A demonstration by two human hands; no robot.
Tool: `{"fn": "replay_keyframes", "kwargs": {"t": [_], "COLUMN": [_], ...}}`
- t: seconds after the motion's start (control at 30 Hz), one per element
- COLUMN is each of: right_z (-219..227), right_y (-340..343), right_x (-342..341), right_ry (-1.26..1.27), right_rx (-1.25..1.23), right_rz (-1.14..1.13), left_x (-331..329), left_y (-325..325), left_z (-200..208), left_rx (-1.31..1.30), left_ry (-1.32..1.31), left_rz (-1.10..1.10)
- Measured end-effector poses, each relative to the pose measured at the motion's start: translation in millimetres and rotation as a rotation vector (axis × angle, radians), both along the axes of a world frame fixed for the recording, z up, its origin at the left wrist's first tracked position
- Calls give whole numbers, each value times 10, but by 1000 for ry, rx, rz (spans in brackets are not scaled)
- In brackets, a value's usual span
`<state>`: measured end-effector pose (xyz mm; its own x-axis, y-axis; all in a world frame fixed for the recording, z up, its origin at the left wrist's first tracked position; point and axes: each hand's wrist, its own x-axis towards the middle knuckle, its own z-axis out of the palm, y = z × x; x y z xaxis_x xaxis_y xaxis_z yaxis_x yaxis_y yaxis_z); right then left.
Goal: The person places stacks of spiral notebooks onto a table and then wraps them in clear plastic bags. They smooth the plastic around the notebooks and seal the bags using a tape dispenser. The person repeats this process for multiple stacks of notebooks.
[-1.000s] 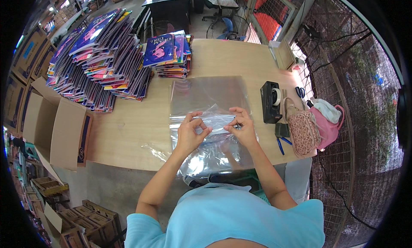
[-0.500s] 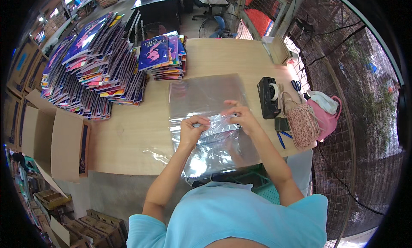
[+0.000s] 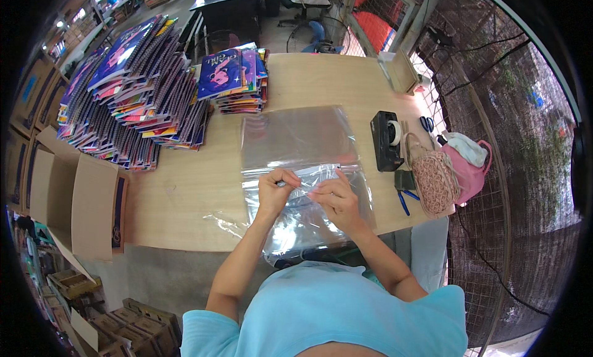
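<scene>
Pale worktop [image 3: 170,202] spans the middle of the head view: big stack of spiral notebooks [image 3: 148,88] at L back, smaller stack [image 3: 221,76] beside it, open cardboard box [image 3: 96,202] at L edge. Tape dispenser [image 3: 384,148] & scissors [image 3: 427,123] are off to R, w/ patterned pouch [image 3: 435,178] nr them. Clear plastic film [image 3: 296,134] lies mid-worktop, far part flat, near part crinkled & shiny, reaching the front edge. L hand [image 3: 276,193] is narrow, thumb & fingertips pinched on the film; R hand [image 3: 340,204] has bent fingers just beside it, over the film, can't tell if gripping. To do it well, I'd say: pinch light but firm w/ L, rub any clinging layers apart w/ R fingertips, no nails (thin film prob. tears or creases), both hands low so the rest doesn't slide.
</scene>
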<state>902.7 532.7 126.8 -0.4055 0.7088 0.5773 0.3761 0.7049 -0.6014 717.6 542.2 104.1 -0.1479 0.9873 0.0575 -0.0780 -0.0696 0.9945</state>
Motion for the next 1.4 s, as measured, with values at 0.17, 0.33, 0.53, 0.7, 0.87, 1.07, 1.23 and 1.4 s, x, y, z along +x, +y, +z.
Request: {"fn": "replay_keyframes", "kwargs": {"t": [0.17, 0.33, 0.53, 0.7, 0.87, 1.07, 1.23, 1.4], "right_z": [-173, -527, -172, -822, -1049, -1304, -1583, -1584], "right_y": [-8, 39, 33, 1265, 1601, 1131, 1158, 1190], "right_x": [45, 336, 616, 2287, 2611, 2371, 2132, 2204], "right_ry": [-80, -375, -419, -32, 611, 477, 1538, 1294], "right_rx": [172, 526, 249, -285, -1110, -924, -1164, -1175], "right_rz": [24, 49, 24, -939, -693, -910, -687, -725], "left_x": [-188, -449, -185, -40, -19, -120, -82, -132], "left_y": [3, 285, 312, 229, 251, 210, 239, 225], "left_z": [26, 422, 653, 753, 783, 683, 736, 673], "left_rx": [-3, -100, 111, 15, 45, 68, 63, 97], "left_ry": [217, 37, 1039, 1067, 1037, 1057, 1093, 1107], "left_rz": [-95, -717, -612, -568, -576, -566, -614, -591]}}
